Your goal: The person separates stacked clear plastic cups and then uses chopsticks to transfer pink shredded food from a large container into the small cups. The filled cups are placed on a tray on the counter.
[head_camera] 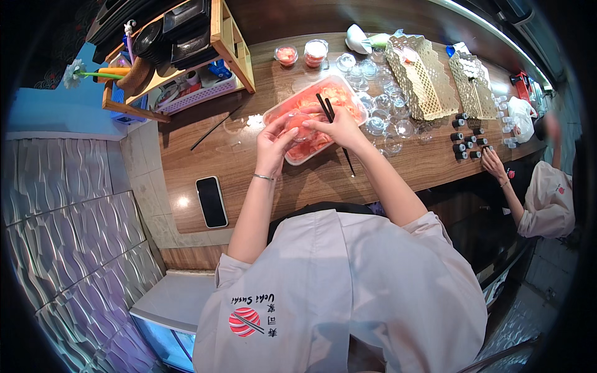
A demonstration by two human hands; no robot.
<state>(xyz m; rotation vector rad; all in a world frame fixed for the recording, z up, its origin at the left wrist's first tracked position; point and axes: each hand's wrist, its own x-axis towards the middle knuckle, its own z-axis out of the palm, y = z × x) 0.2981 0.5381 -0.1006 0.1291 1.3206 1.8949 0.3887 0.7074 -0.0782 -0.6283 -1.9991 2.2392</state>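
Observation:
A small clear plastic cup of pink food slices (298, 123) is held between my two hands, above a rectangular plastic tub (295, 161) of pink and orange slices that look like pickled ginger. My left hand (273, 142) grips the cup's left side. My right hand (343, 128) touches its right side with the fingertips and also keeps a pair of black chopsticks (319, 99), whose ends stick out below the hand. Two more cups stand behind the tub: a filled cup (286, 55) and a stack of filled cups (315, 53).
Right of the tub lie many clear plastic cups and lids (377, 122), then two perforated gold baskets (419, 79). Small black-capped containers (459, 136) stand near a co-worker's hand (493, 163). A phone (212, 202) and a thin black stick (212, 130) lie left. A wooden shelf (233, 46) holds black dishes.

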